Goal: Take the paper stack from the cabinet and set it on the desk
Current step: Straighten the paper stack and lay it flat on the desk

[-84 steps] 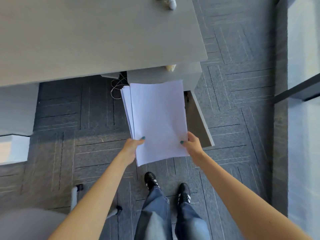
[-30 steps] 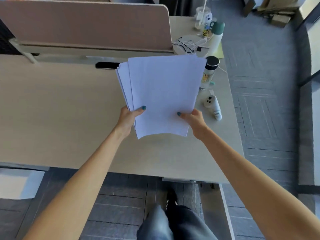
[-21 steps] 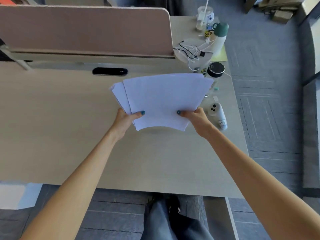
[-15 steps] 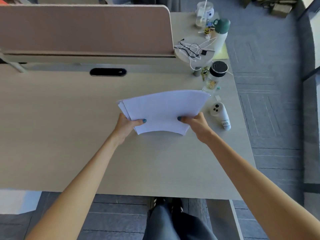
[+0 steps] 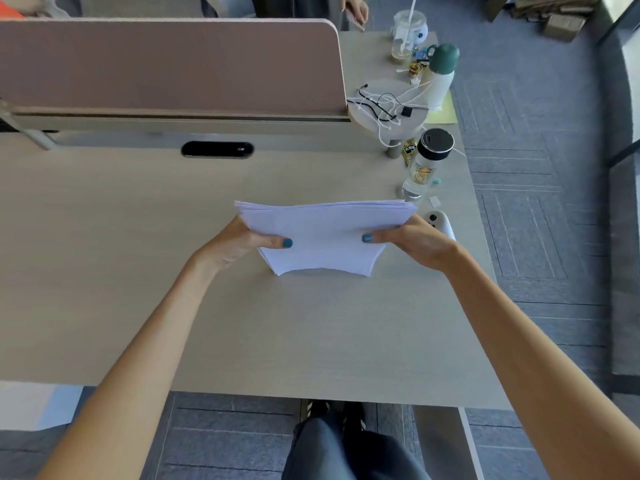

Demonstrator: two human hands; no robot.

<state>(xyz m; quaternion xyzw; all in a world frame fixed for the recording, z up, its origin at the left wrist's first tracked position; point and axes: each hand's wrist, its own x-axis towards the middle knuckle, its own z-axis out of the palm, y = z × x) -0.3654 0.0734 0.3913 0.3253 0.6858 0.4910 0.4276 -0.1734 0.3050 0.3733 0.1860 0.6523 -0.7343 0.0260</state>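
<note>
The white paper stack point(image 5: 325, 233) is low over the light wooden desk point(image 5: 138, 271), right of its middle. Its near edge curves down to the desk top and its far edge looks slightly raised. My left hand point(image 5: 239, 242) grips the stack's left side with the thumb on top. My right hand point(image 5: 412, 239) grips the right side the same way. The cabinet is out of view.
A clear bottle with a black lid point(image 5: 426, 164) stands just behind the stack's right corner, and a small white device point(image 5: 441, 223) lies beside my right hand. Further back are a round stand with cables point(image 5: 384, 105), a green-capped flask point(image 5: 440, 74) and a divider panel point(image 5: 173, 64).
Since the earliest frame I have carried the stack from down by the floor up over the desk. In the last second it has tilted flat and come down toward the desk top.
</note>
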